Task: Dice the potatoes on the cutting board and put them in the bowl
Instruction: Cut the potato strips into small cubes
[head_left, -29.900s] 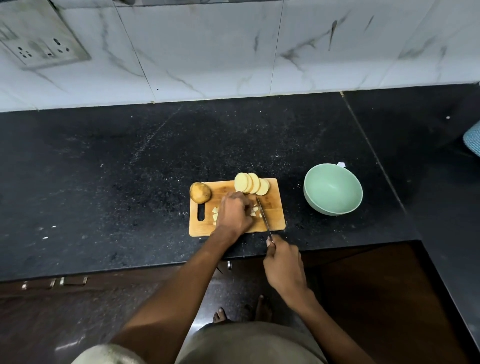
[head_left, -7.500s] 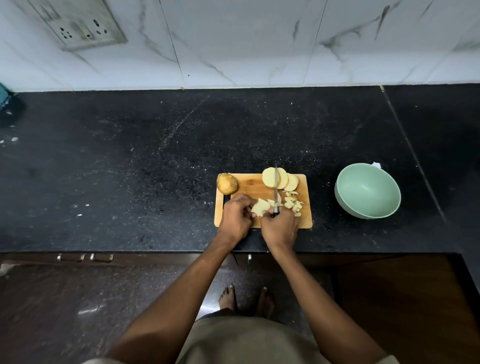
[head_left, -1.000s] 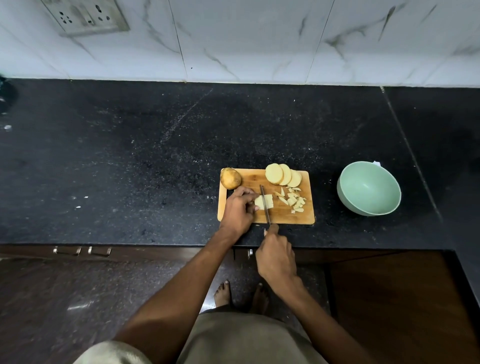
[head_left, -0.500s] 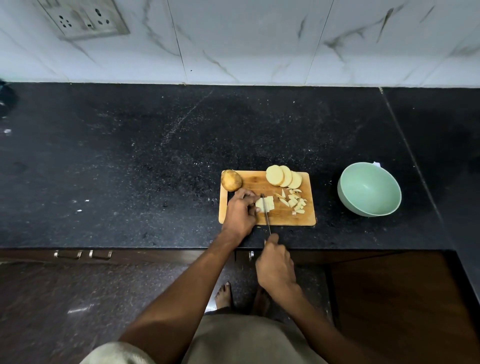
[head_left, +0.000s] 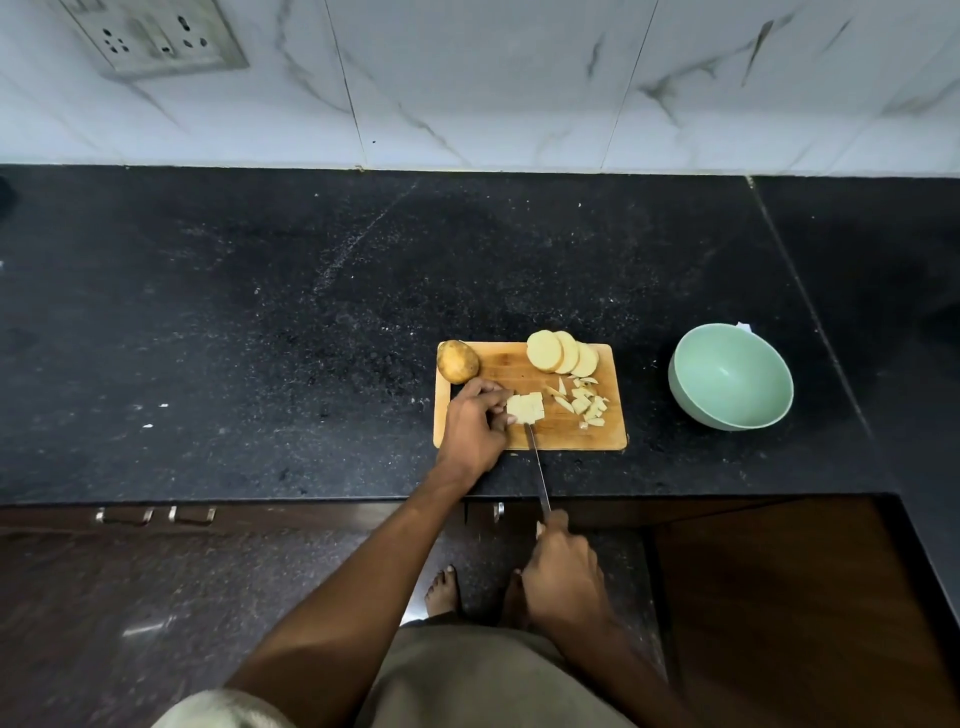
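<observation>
Here the wooden cutting board (head_left: 519, 364) lies on the black speckled surface (head_left: 260, 312), close to its front edge, with the pale green bowl (head_left: 730, 383) standing well apart to its right and holding nothing that shows. On the board's far left corner sits a whole unpeeled potato (head_left: 457, 361); along the far edge three round slices (head_left: 561, 352) lean overlapped on one another; below them, toward the right side, a loose scatter of diced pieces (head_left: 587, 402) lies on the wood. Of the two hands, the left hand (head_left: 475, 423) rests over the board's left part, its curled fingers pressing on a flat stack of cut slices (head_left: 525, 406) near the board's middle. The knife (head_left: 537, 467) runs from that stack back over the front edge of the board, its tip touching or just beside the near side of the stack; whether it is in the potato I cannot tell. The right hand (head_left: 563, 571) is clamped round the knife's handle, held off the surface in front of the dark cabinet fronts, forefinger laid toward the blade. Behind the surface rises a white marbled tile wall (head_left: 519, 78) with a socket plate (head_left: 156, 36) at upper left, and bare feet (head_left: 444, 590) show on the floor below
</observation>
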